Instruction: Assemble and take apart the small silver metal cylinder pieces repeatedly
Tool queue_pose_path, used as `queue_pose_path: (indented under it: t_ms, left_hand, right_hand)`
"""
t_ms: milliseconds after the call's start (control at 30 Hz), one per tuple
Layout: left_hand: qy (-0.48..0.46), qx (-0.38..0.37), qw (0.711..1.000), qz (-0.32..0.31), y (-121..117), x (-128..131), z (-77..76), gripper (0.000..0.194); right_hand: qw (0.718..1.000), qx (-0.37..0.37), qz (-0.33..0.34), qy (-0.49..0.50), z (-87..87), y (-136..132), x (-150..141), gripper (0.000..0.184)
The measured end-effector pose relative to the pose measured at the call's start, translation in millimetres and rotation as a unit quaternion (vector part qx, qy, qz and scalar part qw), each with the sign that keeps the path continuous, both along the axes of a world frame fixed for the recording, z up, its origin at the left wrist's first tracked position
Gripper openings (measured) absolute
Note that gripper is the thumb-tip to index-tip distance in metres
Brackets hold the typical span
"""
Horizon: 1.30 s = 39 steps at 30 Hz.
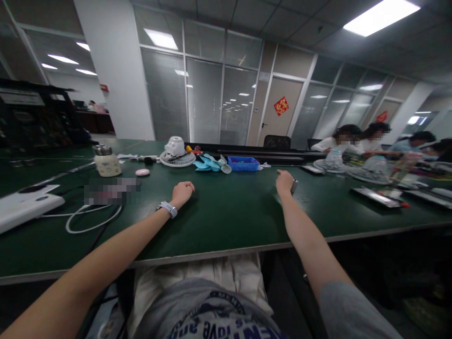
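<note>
Green bench [226, 212], crowded toward its far side.
White fan [174, 147], light-blue blades [208, 164] piled beside it, then blue tray [243, 167]: close-set, so a careless reach could shove blades into the tray and scatter its contents. Left hand [182, 194] loosely curled, right hand [284, 182] part-bent, both short of these things; cannot tell whether either grips anything. Left wrist's watch [166, 208] might catch a blade.

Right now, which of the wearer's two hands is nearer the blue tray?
The right hand, just right of the blue tray; the left hand, in front of the white fan part, leaves a wider gap.
</note>
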<state>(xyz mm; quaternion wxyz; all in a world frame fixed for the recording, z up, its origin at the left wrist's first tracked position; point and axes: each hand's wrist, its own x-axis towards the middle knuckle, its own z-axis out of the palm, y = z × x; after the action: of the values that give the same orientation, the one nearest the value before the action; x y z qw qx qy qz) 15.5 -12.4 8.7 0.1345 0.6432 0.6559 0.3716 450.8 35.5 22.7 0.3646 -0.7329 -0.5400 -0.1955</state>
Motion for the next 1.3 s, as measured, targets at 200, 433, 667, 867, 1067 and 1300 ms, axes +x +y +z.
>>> queue_pose_path:
  t_ms: [200,433,667,867,1067,1300]
  left_hand:
    - [-0.007,-0.012,1.0,0.002,1.1,-0.5,0.4,0.026]
    - [-0.007,-0.009,1.0,-0.003,3.6,-1.7,-2.0,0.026]
    - [0.012,-0.01,1.0,0.003,1.4,-0.9,0.5,0.025]
    - [0.013,-0.015,1.0,-0.001,-0.1,-0.5,2.0,0.025]
    - [0.009,-0.012,1.0,-0.005,1.9,-1.1,0.0,0.025]
    - [0.01,-0.006,1.0,-0.006,2.3,-2.6,-0.4,0.026]
  right_hand:
    - [0.999,-0.033,-0.022,-0.001,6.1,-4.4,0.6,0.045]
    - [0.999,-0.046,-0.018,0.012,5.0,-3.9,1.7,0.046]
    - [0.999,-0.03,-0.029,0.032,6.3,-5.5,-1.6,0.042]
    - [0.974,0.129,-0.162,0.094,7.0,-18.1,-0.1,0.04]
    - [0.907,0.048,-0.21,0.362,-4.1,-16.9,20.0,0.061]
    - [0.902,0.046,-0.184,0.387,-10.0,-11.4,22.0,0.033]
